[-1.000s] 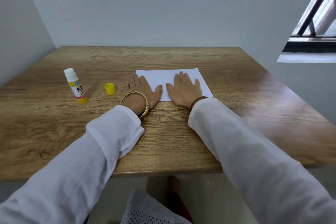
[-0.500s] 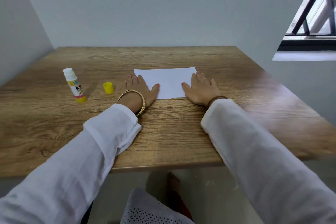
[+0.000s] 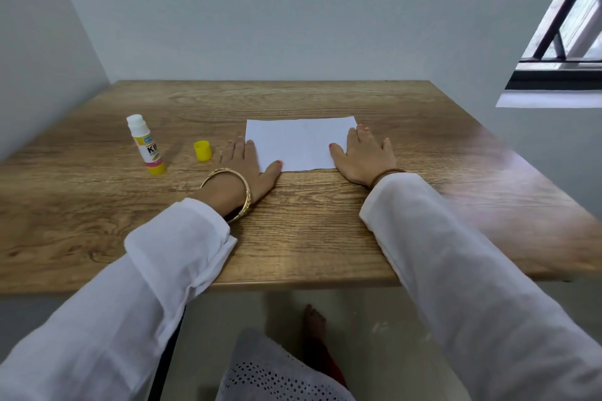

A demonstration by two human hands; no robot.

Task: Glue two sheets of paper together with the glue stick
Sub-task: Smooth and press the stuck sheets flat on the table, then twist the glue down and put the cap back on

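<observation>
White paper [image 3: 299, 143] lies flat in the middle of the wooden table [image 3: 293, 221]; I cannot tell whether it is one sheet or two stacked. My left hand [image 3: 247, 166] rests flat at the paper's left edge, thumb on its near left corner. My right hand [image 3: 363, 156] lies flat at the right edge, thumb on the paper. Both hands hold nothing, fingers spread. The glue stick [image 3: 146, 145] stands upright and uncapped to the left. Its yellow cap [image 3: 202, 150] sits between the stick and my left hand.
Walls close the table in at the back and the left. A window [image 3: 566, 32] with a sill is at the upper right. The table's near edge runs under my forearms, with my lap and a foot below.
My right hand has slid from the middle of the paper out to its right edge. My left hand has shifted slightly left. The glue stick and cap have not moved.
</observation>
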